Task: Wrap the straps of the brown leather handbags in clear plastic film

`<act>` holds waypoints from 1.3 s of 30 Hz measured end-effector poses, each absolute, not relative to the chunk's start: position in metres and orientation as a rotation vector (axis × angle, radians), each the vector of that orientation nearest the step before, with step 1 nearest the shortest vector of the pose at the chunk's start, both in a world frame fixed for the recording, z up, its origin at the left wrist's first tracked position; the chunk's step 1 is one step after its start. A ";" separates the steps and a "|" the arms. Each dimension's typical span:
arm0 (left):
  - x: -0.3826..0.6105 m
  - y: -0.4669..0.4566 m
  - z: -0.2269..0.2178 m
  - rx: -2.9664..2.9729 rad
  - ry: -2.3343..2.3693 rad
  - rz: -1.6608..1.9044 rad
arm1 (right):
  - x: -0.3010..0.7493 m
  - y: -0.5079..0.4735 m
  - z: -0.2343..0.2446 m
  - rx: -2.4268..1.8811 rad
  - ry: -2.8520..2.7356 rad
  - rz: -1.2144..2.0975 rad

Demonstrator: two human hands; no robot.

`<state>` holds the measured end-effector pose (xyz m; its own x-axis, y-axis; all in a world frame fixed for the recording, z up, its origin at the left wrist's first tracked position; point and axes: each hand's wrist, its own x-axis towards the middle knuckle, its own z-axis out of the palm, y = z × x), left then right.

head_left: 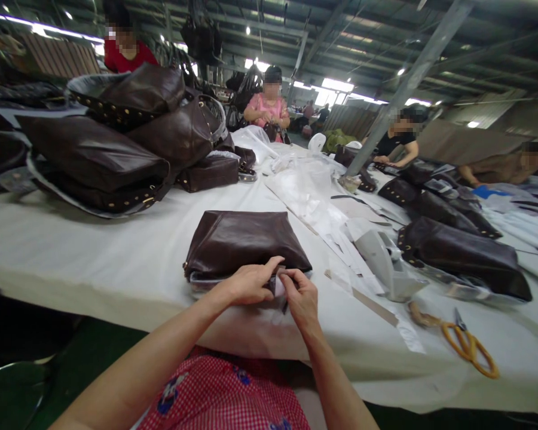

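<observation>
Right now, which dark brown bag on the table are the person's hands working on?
The flat bag lying alone at the near edge, left hand and right hand on its rim; the rest form a pile at left or lie farther right.

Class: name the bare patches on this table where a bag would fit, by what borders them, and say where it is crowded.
Widest: the cloth left of the held bag, below the bag pile. Narrower: the near edge between that bag and the scissors. Crowded: the right, with paper strips, dispenser and bags.
</observation>
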<state>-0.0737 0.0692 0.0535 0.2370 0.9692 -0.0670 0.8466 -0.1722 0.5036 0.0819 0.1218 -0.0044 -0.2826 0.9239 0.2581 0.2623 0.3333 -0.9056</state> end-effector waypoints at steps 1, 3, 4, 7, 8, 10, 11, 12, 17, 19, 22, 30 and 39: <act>-0.072 0.068 0.053 2.049 1.696 0.400 | 0.081 0.121 -0.005 -1.062 -1.733 0.979; -0.070 0.068 0.051 2.004 1.770 0.414 | 0.080 0.119 -0.007 -1.069 -1.702 0.981; -0.069 0.068 0.051 1.989 1.792 0.411 | 0.079 0.118 -0.007 -1.074 -1.685 0.984; -0.071 0.070 0.049 1.963 1.725 0.490 | 0.077 0.114 -0.010 -1.069 -1.646 0.982; -0.073 0.070 0.048 1.955 1.678 0.534 | 0.076 0.113 -0.011 -1.063 -1.636 0.975; -0.074 0.071 0.045 1.923 1.627 0.609 | 0.075 0.111 -0.012 -1.051 -1.619 0.953; -0.074 0.072 0.044 1.896 1.641 0.643 | 0.075 0.110 -0.013 -1.047 -1.613 0.943; -0.073 0.072 0.042 1.866 1.672 0.676 | 0.074 0.110 -0.013 -1.043 -1.609 0.938; -0.066 0.076 0.035 1.793 1.779 0.764 | 0.074 0.111 -0.013 -1.021 -1.624 0.967; -0.065 0.077 0.034 1.805 1.776 0.773 | 0.075 0.114 -0.012 -1.012 -1.596 1.059; -0.063 0.077 0.034 1.812 1.791 0.778 | 0.081 0.121 -0.009 -0.997 -1.569 1.271; -0.058 0.071 0.038 1.851 1.895 0.701 | 0.096 0.126 0.017 -0.933 -2.265 0.587; -0.067 0.060 0.041 1.983 1.822 0.476 | 0.093 0.126 -0.002 -0.640 -2.212 0.141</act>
